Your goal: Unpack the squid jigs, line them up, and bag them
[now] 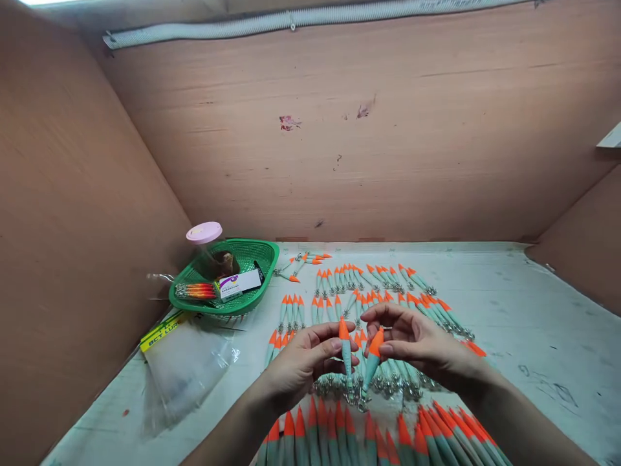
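Observation:
Between the thumb and fingers of my left hand (317,353) is a squid jig (346,356) with an orange tip and pale green body, held upright. My right hand (412,336) pinches a second squid jig (372,362) of the same colours, tilted with its tip up and to the right. The hook ends of both point down and come close together; whether they touch, I cannot tell. Below and behind my hands, rows of like squid jigs (334,278) lie on the white table (514,310), partly hidden by my hands. Larger-looking jigs (320,433) line the near edge.
At the left stands a green basket (269,259) holding a pink-lidded jar (204,233), a white box (239,285) and a bundle of orange-red sticks (196,291). Clear plastic bags (189,369) with a yellow header lie before it. Wooden panels (339,162) enclose the table.

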Action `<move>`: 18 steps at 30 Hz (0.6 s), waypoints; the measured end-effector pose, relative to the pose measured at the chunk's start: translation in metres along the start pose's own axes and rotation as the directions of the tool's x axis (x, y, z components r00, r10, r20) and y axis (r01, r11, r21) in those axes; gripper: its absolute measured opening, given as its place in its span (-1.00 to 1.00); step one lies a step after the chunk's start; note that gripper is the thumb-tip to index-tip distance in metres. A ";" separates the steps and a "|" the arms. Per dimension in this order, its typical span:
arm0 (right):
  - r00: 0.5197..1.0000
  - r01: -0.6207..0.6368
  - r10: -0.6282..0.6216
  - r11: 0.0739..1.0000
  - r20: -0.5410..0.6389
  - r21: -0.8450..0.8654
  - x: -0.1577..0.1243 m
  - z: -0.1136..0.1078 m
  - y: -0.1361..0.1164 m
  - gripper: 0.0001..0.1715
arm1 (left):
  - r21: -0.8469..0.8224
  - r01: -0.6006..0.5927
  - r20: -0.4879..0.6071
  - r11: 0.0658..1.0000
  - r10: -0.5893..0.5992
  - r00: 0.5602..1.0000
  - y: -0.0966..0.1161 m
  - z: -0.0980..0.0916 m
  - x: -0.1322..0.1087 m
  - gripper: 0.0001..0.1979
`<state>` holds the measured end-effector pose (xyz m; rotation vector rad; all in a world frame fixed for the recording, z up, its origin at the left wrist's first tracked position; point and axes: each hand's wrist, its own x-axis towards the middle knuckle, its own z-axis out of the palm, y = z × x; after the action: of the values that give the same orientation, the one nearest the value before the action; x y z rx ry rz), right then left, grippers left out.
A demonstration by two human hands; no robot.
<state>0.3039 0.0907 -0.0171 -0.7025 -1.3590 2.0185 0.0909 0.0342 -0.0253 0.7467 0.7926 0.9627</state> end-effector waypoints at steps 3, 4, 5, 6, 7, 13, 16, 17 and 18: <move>1.000 -0.022 0.023 0.999 -0.020 0.043 -0.006 0.006 0.003 -0.48 | 0.048 -0.006 0.040 0.999 0.005 0.999 -0.003 0.002 -0.006 -0.65; 0.999 -0.031 0.033 0.998 -0.030 0.051 -0.007 0.008 0.003 -0.48 | 0.062 -0.012 0.047 0.998 0.009 0.999 -0.003 0.003 -0.008 -0.65; 0.998 -0.037 0.039 0.998 -0.040 0.057 -0.008 0.010 0.003 -0.49 | 0.074 -0.016 0.052 0.997 0.012 0.999 -0.004 0.003 -0.009 -0.65; 0.998 -0.040 0.043 0.998 -0.050 0.058 -0.009 0.011 0.003 -0.50 | 0.085 -0.020 0.056 0.996 0.015 0.998 -0.004 0.004 -0.010 -0.65; 0.997 -0.042 0.045 0.998 -0.061 0.054 -0.010 0.013 0.002 -0.51 | 0.092 -0.019 0.059 0.996 0.014 0.998 -0.005 0.005 -0.010 -0.64; 0.986 -0.087 0.080 0.995 -0.148 -0.040 -0.011 0.019 0.003 -0.63 | 0.115 0.003 0.062 0.993 -0.010 0.998 -0.006 0.010 -0.013 -0.64; 0.982 -0.097 0.083 0.992 -0.169 -0.076 -0.011 0.020 0.007 -0.64 | 0.121 0.004 0.069 0.993 -0.013 0.998 -0.006 0.013 -0.013 -0.66; 0.983 -0.096 0.082 0.992 -0.167 -0.079 -0.011 0.020 0.009 -0.63 | 0.122 0.010 0.070 0.992 -0.019 0.997 -0.006 0.013 -0.013 -0.66; 0.983 -0.099 0.086 0.992 -0.162 -0.075 -0.011 0.020 0.010 -0.63 | 0.123 0.019 0.073 0.992 -0.028 0.997 -0.005 0.014 -0.013 -0.66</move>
<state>0.2950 0.0676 -0.0186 -0.9594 -1.3446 1.9397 0.1000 0.0180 -0.0198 0.8722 0.7986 0.8662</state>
